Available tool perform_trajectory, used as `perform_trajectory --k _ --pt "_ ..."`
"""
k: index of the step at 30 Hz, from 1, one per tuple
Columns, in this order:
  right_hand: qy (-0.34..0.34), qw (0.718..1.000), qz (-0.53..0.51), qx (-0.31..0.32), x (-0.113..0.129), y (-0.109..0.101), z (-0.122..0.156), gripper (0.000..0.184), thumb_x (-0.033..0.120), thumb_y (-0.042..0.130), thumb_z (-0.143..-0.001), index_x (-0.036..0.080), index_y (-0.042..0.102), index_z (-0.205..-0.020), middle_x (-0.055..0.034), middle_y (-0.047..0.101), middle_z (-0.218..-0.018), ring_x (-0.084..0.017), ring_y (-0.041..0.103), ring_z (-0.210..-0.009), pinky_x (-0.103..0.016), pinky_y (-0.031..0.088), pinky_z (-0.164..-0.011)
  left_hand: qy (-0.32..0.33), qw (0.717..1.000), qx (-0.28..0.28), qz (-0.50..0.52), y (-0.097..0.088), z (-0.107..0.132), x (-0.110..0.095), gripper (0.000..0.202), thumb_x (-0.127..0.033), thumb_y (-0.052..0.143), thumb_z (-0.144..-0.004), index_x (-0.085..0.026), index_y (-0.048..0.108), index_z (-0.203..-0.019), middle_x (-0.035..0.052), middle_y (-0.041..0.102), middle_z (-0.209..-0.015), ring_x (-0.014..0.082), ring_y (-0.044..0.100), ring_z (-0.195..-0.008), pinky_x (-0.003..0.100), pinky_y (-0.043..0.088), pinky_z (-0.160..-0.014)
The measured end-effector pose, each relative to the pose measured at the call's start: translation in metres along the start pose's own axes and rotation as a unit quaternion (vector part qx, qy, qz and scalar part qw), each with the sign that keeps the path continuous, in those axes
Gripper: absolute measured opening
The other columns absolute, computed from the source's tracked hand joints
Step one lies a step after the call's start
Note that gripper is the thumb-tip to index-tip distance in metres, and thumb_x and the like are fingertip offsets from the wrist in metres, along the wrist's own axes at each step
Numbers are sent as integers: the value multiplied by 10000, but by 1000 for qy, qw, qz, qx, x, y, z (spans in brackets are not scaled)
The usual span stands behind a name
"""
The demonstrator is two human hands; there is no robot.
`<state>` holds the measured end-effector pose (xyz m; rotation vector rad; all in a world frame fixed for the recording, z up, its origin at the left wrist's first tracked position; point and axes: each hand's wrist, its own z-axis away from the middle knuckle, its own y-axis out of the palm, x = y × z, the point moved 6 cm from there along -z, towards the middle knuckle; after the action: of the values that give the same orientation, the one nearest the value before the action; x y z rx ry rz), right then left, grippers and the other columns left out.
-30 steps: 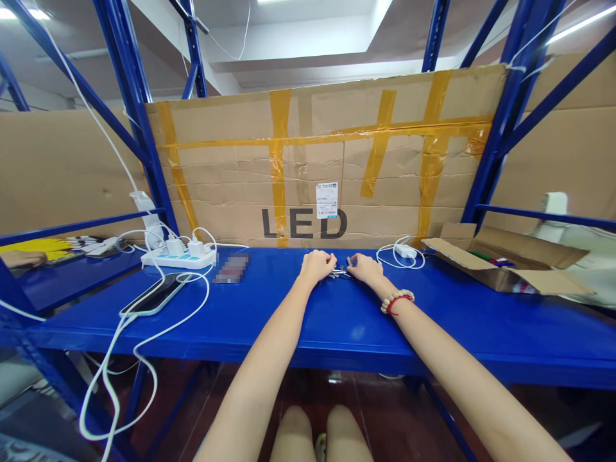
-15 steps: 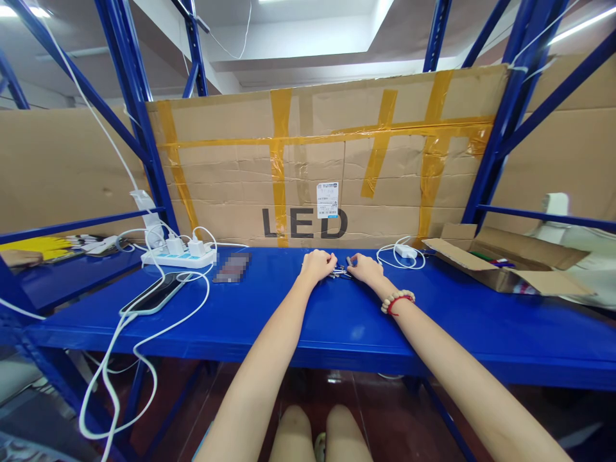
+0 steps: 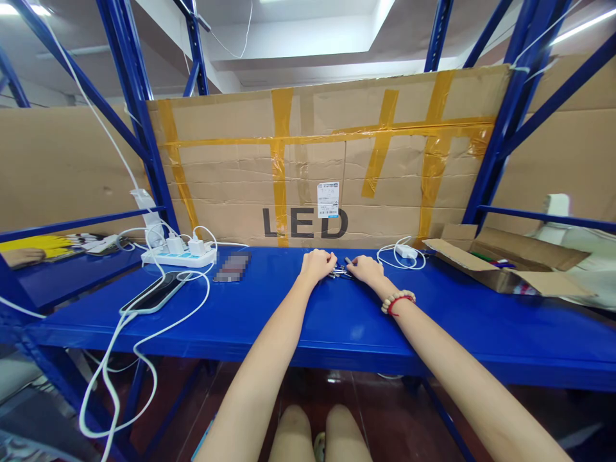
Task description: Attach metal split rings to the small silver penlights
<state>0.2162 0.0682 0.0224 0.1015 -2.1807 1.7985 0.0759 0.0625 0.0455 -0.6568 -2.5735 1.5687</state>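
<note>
My left hand (image 3: 316,265) rests near the back of the blue shelf (image 3: 269,308), its fingers closed together at the edge of a small pile. Facing it from the other side, my right hand (image 3: 367,269) has thumb and fingers pinched, with a small dark-grey tip showing at them. Between the two hands lie several thin, shiny metal pieces (image 3: 341,273), some bluish, too small to name. Whatever my left fingers hold is hidden. A beaded bracelet (image 3: 398,300) with a red string circles my right wrist.
On the left stand a white power strip (image 3: 180,256) with cables and a phone (image 3: 156,293). To the right are a coiled white charger (image 3: 407,251) and an open cardboard box (image 3: 510,260) with pens. A cardboard panel (image 3: 231,173) closes off the back. Another person's hand (image 3: 22,256) shows far left.
Both hands keep nearly the same place. The fingers of my right hand have shifted very slightly at the metal pieces.
</note>
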Motion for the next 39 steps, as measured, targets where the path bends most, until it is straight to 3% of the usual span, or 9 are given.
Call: perform_trajectory --k 12,23,34,39 --pt "-7 1000 -4 -1 0 1 -1 323 383 462 -804 177 681 -921 -113 669 -991 -249 613 -962 -314 445 -758 4 1000 2 10 -1 1 -1 455 -346 309 -887 -202 719 -753 80 698 -822 185 619 -781 260 359 -611" --pt "5 1000 -28 -12 -1 3 -2 401 381 361 -889 138 676 -944 -147 653 -1032 -271 594 -1011 -336 436 -800 3 1000 1 10 0 1 0 459 -346 306 -884 -201 721 -754 80 698 -823 187 623 -790 260 372 -630" --pt "6 994 -65 -86 -10 -2 -7 419 242 226 -939 131 577 -1141 -157 605 -1123 -241 569 -1062 -327 421 -854 1 1000 -7 10 -1 0 0 450 -341 319 -874 -192 700 -686 79 694 -777 185 624 -751 256 350 -589" --pt "-31 966 -182 -181 -10 -15 -5 409 240 227 -945 148 558 -1166 -125 609 -1138 -228 554 -1075 -327 404 -889 -4 999 -23 36 -4 1 0 432 -340 325 -878 -187 659 -650 66 680 -745 177 617 -731 250 360 -597"
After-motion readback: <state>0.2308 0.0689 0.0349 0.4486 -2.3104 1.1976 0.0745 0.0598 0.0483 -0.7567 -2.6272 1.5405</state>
